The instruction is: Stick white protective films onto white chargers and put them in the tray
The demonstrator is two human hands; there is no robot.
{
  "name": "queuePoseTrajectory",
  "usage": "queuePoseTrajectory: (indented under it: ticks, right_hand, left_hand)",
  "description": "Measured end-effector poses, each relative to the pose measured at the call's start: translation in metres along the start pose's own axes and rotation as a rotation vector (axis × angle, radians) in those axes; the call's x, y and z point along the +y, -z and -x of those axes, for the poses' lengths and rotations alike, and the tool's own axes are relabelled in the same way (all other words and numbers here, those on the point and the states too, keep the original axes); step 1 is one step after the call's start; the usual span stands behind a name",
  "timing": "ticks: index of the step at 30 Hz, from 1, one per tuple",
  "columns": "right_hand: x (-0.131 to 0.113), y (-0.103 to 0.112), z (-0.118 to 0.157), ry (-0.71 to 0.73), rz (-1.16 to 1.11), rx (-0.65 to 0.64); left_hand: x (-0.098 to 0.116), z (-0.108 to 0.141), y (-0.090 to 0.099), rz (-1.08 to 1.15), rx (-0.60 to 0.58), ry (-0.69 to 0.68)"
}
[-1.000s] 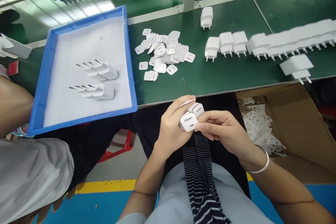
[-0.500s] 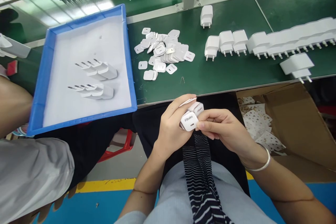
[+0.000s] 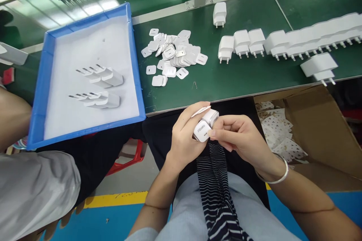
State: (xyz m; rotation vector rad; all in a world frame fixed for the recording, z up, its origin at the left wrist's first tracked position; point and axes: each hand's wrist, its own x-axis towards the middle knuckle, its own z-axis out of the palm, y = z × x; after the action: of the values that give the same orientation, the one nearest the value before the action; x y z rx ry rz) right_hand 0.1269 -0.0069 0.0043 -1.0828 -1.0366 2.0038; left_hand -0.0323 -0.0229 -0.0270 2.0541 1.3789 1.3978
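We note little change since a second ago: left hand (image 3: 183,139) still grips two chargers (image 3: 206,125) over the lap, right hand (image 3: 240,139) thumb pinching the nearer end-face, now partly covering its logo.

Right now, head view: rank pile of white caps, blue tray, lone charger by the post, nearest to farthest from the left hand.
From the left hand:
1. Pile of white caps, on the green bench straight ahead.
2. Blue tray, ahead-left; too close to call against the pile.
3. Lone charger, far bench edge by the post.

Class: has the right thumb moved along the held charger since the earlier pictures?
Yes. The right thumb slid left over the charger face, nearer its printed logo.
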Motion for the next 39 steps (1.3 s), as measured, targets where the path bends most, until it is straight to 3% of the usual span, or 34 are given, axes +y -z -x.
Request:
queuePoseTrajectory:
  ticks: [18,24,32,35,39]
  right_hand:
    - [-0.002,-0.010,-0.005,0.009,-0.010,0.022]
    - [0.009,-0.018,-0.005,0.132,0.010,0.116]
    - [0.030,-0.013,0.005,0.381,-0.143,-0.010]
    - [0.032,-0.010,0.008,0.513,-0.023,0.011]
    - [0.029,-0.008,0.011,0.710,0.458,0.088]
  left_hand:
    - [-0.006,0.001,0.003,0.016,0.049,-0.034]
    - [-0.008,0.003,-0.001,0.067,0.058,0.043]
    - [-0.006,0.001,0.001,0.275,0.040,0.115]
    - [-0.005,0.001,0.001,0.301,0.030,0.136]
    - [-0.004,0.001,0.001,0.326,0.018,0.147]
